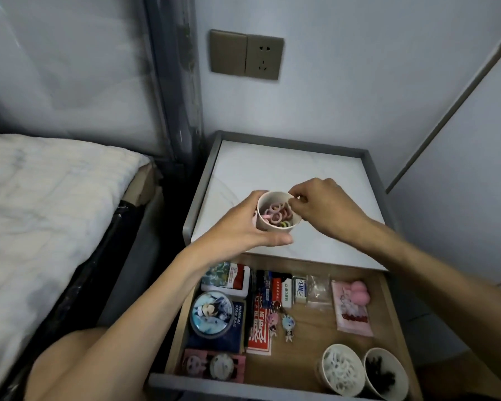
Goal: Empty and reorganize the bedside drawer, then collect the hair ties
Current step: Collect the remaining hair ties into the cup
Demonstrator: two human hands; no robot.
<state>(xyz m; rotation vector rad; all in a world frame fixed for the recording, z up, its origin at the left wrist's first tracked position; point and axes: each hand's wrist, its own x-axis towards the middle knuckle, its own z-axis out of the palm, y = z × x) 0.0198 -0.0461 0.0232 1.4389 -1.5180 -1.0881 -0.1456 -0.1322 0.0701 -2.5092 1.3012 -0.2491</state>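
My left hand (pixel 245 225) grips a small white cup (pixel 265 225) above the nightstand's front edge. Several pink hair ties (pixel 275 214) and a greenish one lie inside it. My right hand (pixel 323 208) hovers at the cup's right rim with thumb and fingers pinched together; whether they hold a hair tie is too small to tell. Below, the wooden bedside drawer (pixel 315 328) is pulled out. Two more cups stand at its front right, one with white hair ties (pixel 342 370), one with black hair ties (pixel 383 373).
The drawer also holds a round tin (pixel 213 314), card boxes (pixel 258 328), two keychain figures (pixel 281 322), a pink packet (pixel 352 311) and small packs at the back. The marble nightstand top (pixel 287 169) lies behind the cup. A bed (pixel 41 212) is at left, a wall socket (pixel 246 55) above.
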